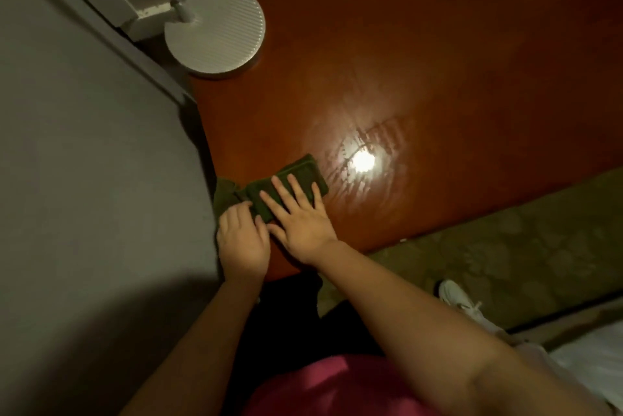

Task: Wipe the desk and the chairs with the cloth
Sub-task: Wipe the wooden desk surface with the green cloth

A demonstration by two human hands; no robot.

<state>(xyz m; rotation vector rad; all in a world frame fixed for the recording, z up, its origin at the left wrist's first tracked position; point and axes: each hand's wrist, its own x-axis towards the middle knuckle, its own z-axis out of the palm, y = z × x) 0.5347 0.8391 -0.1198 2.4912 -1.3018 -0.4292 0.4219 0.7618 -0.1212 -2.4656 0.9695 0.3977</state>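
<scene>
Pressing cloth [300,173] by desk [438,78] edge: right hand [300,226]; left hand [242,247] apparently pinching.

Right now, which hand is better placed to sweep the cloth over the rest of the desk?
The right hand, I think. It lies flat on the cloth with straight fingers, and most of the desk stretches to its side. The left hand only holds the bunched end at the desk's edge.

Red-brown desk [438,61]; green cloth [303,166] folded at its 7 o'clock corner; your right hand [300,223] flat upon it; your left hand [242,240] grips its 9 o'clock end; white lamp base [215,31] at 11 o'clock.
</scene>
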